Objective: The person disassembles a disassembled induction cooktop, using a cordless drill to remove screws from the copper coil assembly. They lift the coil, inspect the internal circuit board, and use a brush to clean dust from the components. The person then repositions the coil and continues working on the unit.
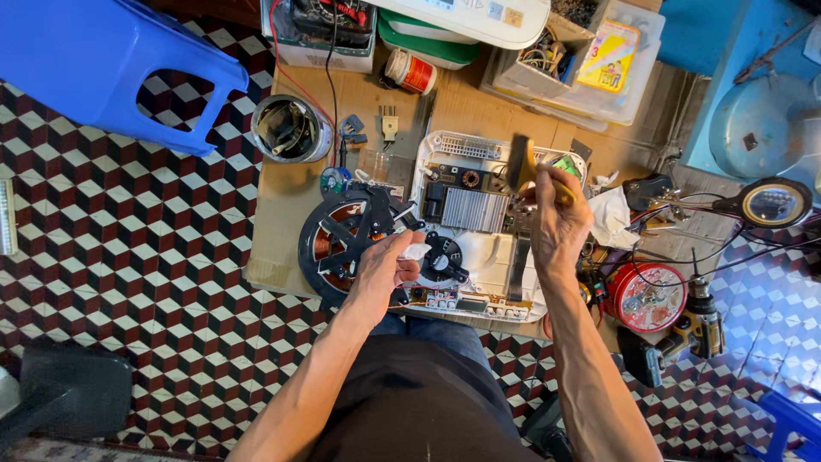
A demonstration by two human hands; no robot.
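Blue plastic stool point(120, 64) top left on the checkered floor point(128, 248). Metal can point(291, 128) on the cardboard point(282, 214) — red-labelled roll point(410, 72) further back. Clear bin point(629, 81) with a yellow packet point(609, 56) top right. Magnifier lamp point(774, 202), red spool point(647, 297), cordless drill point(684, 338) on the right — white rag point(614, 218) nearby.
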